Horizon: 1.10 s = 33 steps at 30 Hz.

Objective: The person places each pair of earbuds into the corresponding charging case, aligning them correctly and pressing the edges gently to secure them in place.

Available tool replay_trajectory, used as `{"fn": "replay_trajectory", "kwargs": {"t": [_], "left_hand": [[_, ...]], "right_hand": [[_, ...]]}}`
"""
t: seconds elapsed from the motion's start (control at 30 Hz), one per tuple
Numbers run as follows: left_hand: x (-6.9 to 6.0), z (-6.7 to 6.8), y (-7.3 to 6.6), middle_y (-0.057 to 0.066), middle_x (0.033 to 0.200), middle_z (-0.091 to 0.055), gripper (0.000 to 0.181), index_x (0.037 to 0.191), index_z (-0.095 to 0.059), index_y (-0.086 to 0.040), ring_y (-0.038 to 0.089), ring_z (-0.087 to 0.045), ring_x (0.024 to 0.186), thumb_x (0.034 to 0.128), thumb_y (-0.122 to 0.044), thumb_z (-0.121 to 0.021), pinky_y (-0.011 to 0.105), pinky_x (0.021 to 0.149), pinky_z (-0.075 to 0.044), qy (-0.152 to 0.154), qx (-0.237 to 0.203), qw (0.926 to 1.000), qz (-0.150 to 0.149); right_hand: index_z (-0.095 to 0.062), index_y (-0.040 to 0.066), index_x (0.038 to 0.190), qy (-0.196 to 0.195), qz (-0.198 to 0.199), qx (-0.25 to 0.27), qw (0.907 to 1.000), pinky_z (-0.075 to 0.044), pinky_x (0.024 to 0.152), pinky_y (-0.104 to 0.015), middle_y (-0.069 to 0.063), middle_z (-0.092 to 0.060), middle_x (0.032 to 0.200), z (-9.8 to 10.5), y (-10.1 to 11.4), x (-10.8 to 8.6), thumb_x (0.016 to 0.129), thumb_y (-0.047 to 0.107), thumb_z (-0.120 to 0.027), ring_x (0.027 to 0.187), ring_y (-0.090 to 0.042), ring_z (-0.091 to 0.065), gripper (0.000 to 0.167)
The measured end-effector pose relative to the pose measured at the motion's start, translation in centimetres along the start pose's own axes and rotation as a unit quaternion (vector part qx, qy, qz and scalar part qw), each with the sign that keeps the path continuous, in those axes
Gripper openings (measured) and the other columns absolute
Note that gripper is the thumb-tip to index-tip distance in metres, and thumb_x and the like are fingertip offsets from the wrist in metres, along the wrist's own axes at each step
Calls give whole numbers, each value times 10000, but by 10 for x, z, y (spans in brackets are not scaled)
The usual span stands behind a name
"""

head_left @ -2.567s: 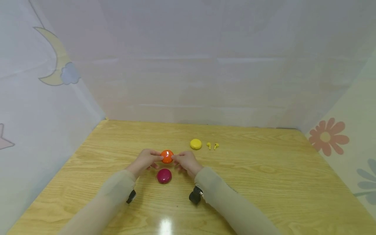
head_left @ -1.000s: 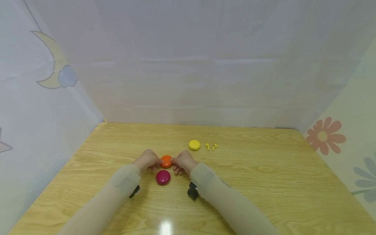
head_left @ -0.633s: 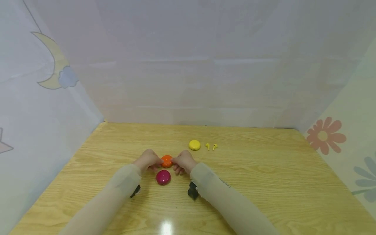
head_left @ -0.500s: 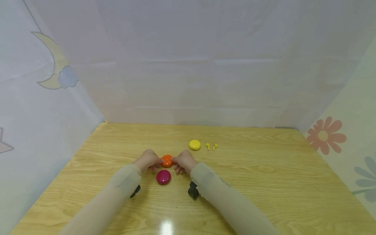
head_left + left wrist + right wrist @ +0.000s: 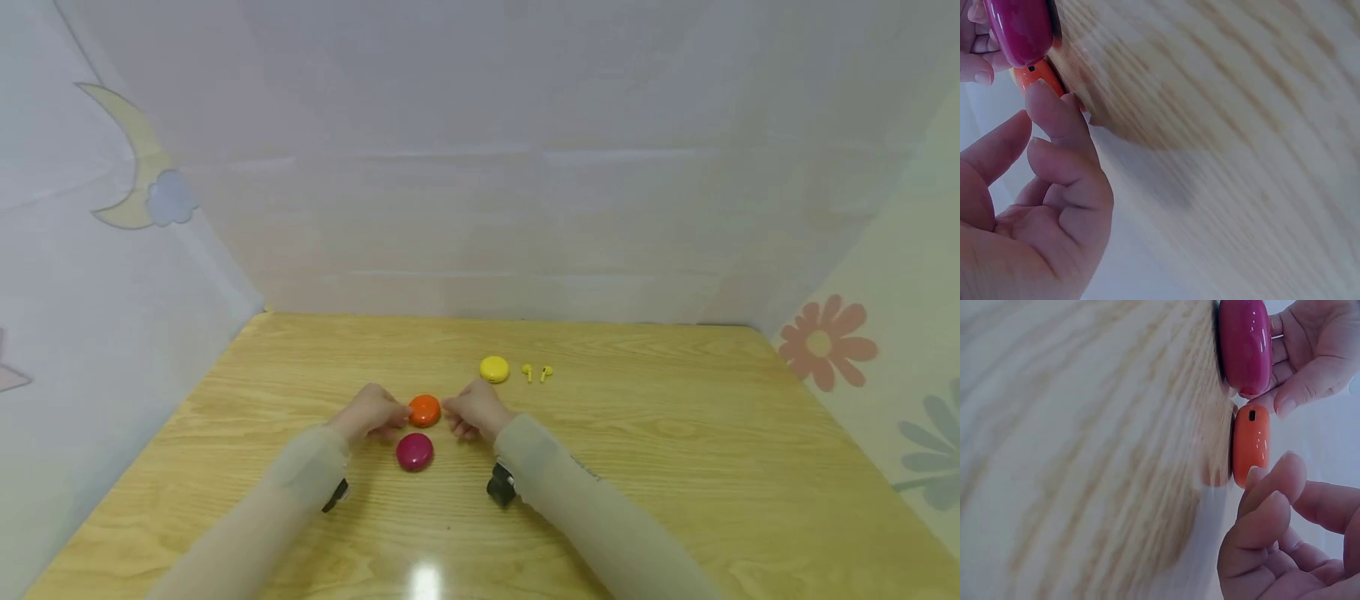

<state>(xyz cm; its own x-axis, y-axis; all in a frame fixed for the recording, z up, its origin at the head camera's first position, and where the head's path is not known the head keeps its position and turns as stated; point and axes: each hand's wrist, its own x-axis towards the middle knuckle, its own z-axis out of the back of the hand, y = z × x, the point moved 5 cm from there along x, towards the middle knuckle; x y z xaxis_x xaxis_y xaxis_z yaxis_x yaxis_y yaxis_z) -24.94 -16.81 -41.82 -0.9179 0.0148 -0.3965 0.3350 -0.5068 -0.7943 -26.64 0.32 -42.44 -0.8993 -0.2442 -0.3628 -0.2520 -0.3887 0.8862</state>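
Note:
A round, glossy orange earbud case point(image 5: 424, 411) lies on the table between my two hands, its charging port showing in the right wrist view. My left hand point(image 5: 371, 412) is at its left side, fingers loosely bent; whether a fingertip touches the case I cannot tell. On the other side my right hand point(image 5: 478, 408) is slightly apart from it, fingers loosely bent around nothing. A magenta earbud case point(image 5: 415, 452) lies just nearer to me than the orange one. In the left wrist view, the magenta case point(image 5: 1021, 30) partly covers the orange case point(image 5: 1040, 76).
Farther back on the wooden table point(image 5: 675, 467) sits a yellow round earbud case point(image 5: 494, 369). To its right lie two yellow earbuds point(image 5: 546, 372), side by side. A pale cloth wall point(image 5: 480, 183) stands along the table's back edge.
Earlier both hands held the orange case a little farther back, and it came down toward me onto the table. Since half a second ago the hands have loosened and drawn slightly outward.

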Motion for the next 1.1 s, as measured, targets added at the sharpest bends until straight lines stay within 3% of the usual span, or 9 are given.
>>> {"fn": "replay_trajectory", "kwargs": {"t": [0.23,0.4,0.57,0.8,0.93,1.1], "left_hand": [[-1,1,-4,115,800,-673,178,921,-673,109,98,-529,521,927,-59,-615,210,533,-475,-43,16,9999,-94],[-5,6,-5,132,838,-678,205,976,-673,105,127,-569,558,934,-88,-616,237,552,-485,-78,141,9998,-76],[-11,16,-8,166,955,-675,266,1076,-642,107,174,-598,632,944,-121,-603,259,576,-472,-187,321,9992,-142],[-20,27,-20,244,1156,-624,402,1242,-535,140,168,-614,652,967,-152,-569,321,660,-472,-415,284,9976,-473],[-25,24,-28,292,1255,-561,437,1298,-492,143,140,-609,651,982,-153,-554,392,734,-505,-530,194,9963,-651],[-28,11,-39,304,1289,-539,438,1322,-485,129,153,-612,646,984,-140,-559,313,650,-480,-597,-52,9951,-792]], "right_hand": [[-612,-4,697,13,13,-28,10000,-399,426,-184,-35,-560,576,-2,-2,0,956,122,-612,447,-93,-484,288],[-634,-35,769,29,103,111,9999,-411,436,-185,-43,-578,596,1,-6,0,949,118,-618,459,-91,-495,237],[-628,-53,891,-43,108,209,9997,-413,455,-189,-40,-584,624,13,-9,-4,950,135,-618,473,-84,-501,197],[-663,-82,920,-140,266,254,9992,-413,471,-201,-41,-604,631,32,-12,-12,949,146,-615,471,-77,-501,236],[-677,-87,969,-199,295,325,9988,-415,470,-205,-61,-634,665,42,-13,-16,950,150,-615,477,-78,-508,245],[-678,-80,1005,-274,392,195,9987,-429,487,-216,-67,-639,697,53,-13,-22,960,163,-604,501,-89,-519,257]]}}
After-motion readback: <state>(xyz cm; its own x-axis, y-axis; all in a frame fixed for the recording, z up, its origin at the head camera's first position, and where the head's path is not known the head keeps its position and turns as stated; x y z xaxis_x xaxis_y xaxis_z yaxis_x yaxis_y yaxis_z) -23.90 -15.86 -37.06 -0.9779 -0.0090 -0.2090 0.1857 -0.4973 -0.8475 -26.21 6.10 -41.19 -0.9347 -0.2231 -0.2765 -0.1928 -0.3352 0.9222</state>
